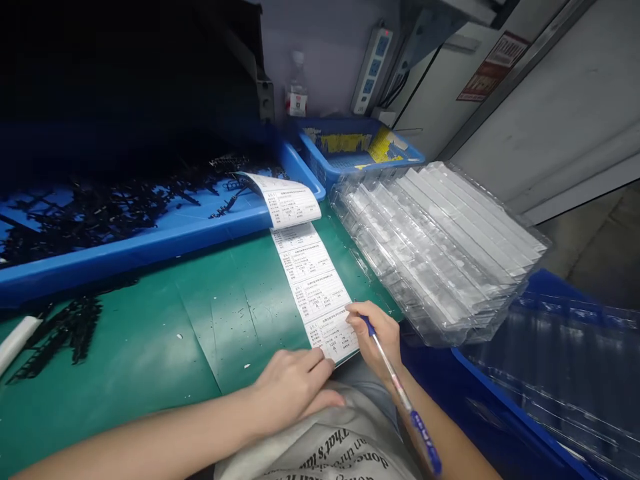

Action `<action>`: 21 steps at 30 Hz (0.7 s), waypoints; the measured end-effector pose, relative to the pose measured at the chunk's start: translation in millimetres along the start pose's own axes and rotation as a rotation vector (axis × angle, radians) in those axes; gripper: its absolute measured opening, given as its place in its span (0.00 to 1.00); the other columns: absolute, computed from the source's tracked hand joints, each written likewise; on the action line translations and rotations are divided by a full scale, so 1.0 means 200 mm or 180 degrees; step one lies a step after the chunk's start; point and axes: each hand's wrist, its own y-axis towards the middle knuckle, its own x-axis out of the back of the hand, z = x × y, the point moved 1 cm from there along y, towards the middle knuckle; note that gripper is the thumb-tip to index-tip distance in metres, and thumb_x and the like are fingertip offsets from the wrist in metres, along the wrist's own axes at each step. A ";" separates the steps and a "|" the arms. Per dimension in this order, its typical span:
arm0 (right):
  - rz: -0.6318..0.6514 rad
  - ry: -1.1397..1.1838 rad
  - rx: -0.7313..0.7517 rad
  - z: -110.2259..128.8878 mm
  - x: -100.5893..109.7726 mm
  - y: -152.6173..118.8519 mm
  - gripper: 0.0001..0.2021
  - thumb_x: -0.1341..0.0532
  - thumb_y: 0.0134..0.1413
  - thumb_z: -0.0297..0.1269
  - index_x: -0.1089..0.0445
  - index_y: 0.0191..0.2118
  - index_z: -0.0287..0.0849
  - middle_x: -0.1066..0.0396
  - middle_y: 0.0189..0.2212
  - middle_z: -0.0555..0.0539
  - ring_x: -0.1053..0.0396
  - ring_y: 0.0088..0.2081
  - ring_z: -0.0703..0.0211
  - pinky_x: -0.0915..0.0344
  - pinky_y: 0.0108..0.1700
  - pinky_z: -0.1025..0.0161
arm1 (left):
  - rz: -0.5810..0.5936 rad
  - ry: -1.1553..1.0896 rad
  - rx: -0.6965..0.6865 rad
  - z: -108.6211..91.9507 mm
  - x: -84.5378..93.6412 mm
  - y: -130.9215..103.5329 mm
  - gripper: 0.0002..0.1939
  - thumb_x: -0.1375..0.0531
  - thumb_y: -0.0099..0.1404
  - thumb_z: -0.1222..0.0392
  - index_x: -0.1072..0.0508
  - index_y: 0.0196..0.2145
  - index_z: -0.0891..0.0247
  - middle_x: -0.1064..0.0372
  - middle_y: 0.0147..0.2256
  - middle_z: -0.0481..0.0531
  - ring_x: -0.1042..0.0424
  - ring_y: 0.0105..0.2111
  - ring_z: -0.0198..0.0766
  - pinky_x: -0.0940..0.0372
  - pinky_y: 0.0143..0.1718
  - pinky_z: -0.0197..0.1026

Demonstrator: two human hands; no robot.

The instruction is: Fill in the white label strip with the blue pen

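A long strip of printed paper labels point(320, 283) lies on the green mat and runs up to the table's front edge. Its far end curls up over the rim of the blue tray. My left hand point(295, 383) is closed on the near end, fingers on top and thumb lower, by the table edge. In my right hand point(377, 333) is a ballpoint pen point(395, 380) with a blue end, gripped between the fingers. That hand rests at the right border of the lowest label. The pen's tip is hidden behind the fingers.
A large blue tray point(125, 243) holds many black plastic parts point(75, 207); more black parts point(75, 333) lie on the mat. Clear plastic trays point(440, 247) are stacked at right. Behind are a blue basket point(327, 167), a bottle point(297, 83) and a power strip point(373, 70).
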 end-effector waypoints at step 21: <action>0.0569 0.1036 -0.0456 0.20 0.02 0.42 0.18 0.57 0.58 0.47 0.41 0.26 0.42 0.46 0.17 0.53 0.48 0.20 0.64 0.51 0.23 0.66 | -0.1076 0.0216 0.0031 -0.09 0.25 0.01 0.12 0.61 0.67 0.61 0.45 0.28 0.63 0.45 0.15 0.43 0.46 0.12 0.30 0.51 0.15 0.35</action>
